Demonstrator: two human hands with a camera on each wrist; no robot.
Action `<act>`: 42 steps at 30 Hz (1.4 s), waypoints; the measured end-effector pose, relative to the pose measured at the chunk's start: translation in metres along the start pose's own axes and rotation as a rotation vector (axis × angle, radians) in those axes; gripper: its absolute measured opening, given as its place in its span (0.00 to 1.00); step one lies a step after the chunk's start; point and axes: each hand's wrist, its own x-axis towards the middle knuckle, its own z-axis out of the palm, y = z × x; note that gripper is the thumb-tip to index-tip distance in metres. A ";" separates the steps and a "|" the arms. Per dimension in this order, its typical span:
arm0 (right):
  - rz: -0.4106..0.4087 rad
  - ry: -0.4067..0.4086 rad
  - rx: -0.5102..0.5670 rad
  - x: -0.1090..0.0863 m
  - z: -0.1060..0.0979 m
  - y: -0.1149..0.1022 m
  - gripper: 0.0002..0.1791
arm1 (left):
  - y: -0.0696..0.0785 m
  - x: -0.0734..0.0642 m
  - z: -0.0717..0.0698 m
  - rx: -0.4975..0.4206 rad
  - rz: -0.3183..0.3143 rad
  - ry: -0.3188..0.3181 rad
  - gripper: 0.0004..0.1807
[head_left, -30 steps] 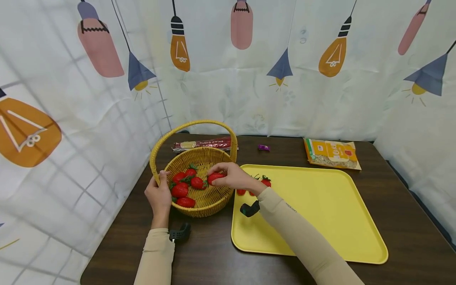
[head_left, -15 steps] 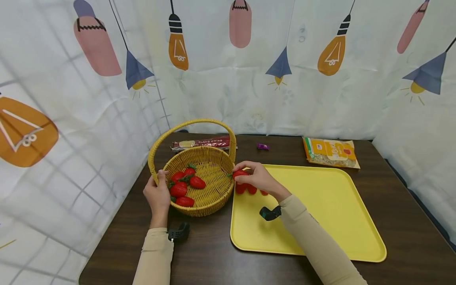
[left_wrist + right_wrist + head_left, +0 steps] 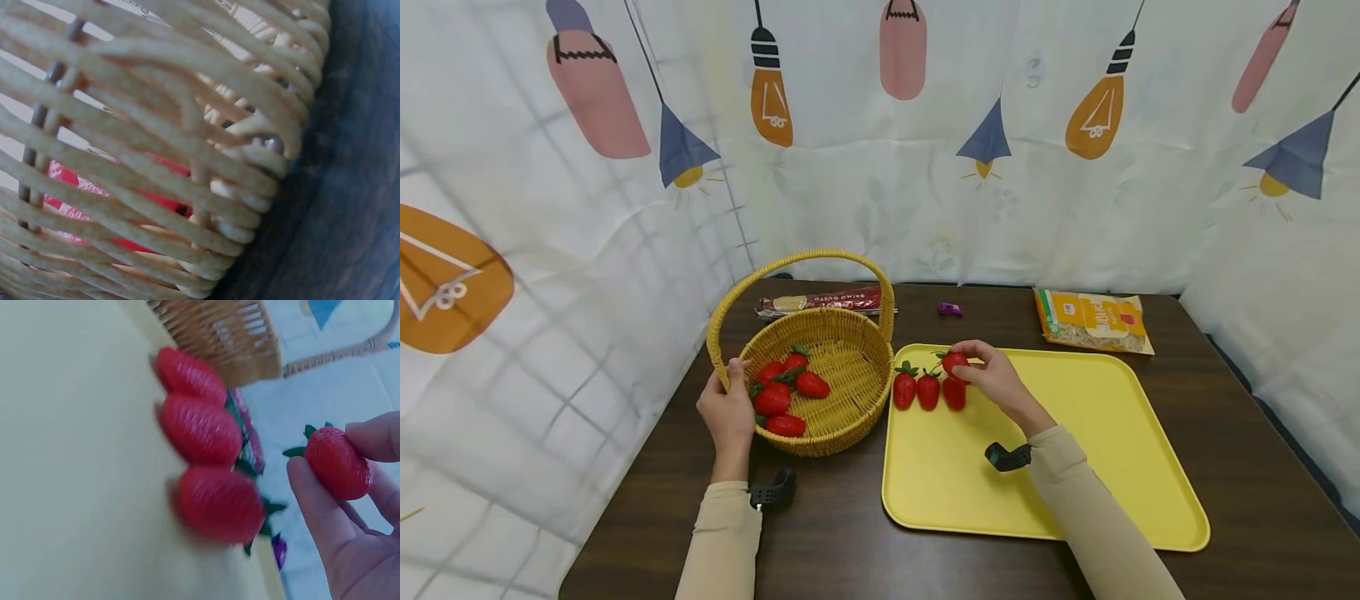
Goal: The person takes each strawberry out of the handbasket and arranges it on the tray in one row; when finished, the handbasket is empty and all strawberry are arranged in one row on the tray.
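My right hand (image 3: 996, 383) pinches a strawberry (image 3: 339, 464) between thumb and fingers, above the yellow tray (image 3: 1045, 467). Three more strawberries (image 3: 201, 430) lie in a row on the tray's left part, leaves toward the back. With my left hand (image 3: 730, 417) I grip the yellow wicker basket (image 3: 850, 429) at its left side, where the handle meets the rim. Several strawberries (image 3: 772, 400) lie in the left half of that basket. In the left wrist view only the woven wall (image 3: 144, 125) shows, with red fruit behind it; the left fingers are hidden there.
Behind the basket lies a long red packet (image 3: 842, 300). A small purple wrapped sweet (image 3: 950, 309) sits at the back middle, and a yellow bag of grain-like food (image 3: 1093, 321) at the back right. Printed curtains (image 3: 850, 200) stand behind the dark table (image 3: 827, 533).
My right hand has carried the strawberry from inside the basket rightward over the tray, above the right end of the row. The left hand keeps its hold on the basket.
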 end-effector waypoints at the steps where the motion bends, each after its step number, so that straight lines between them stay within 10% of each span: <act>1: 0.005 0.012 -0.003 -0.001 -0.002 0.003 0.19 | 0.000 0.000 -0.001 0.000 -0.001 0.002 0.30; 22: 0.069 0.221 -0.108 -0.013 -0.034 0.037 0.18 | 0.000 0.000 0.000 -0.010 -0.022 -0.018 0.30; 42: 0.119 0.185 -0.196 -0.021 -0.032 0.046 0.19 | -0.001 -0.004 -0.003 0.018 -0.004 -0.011 0.30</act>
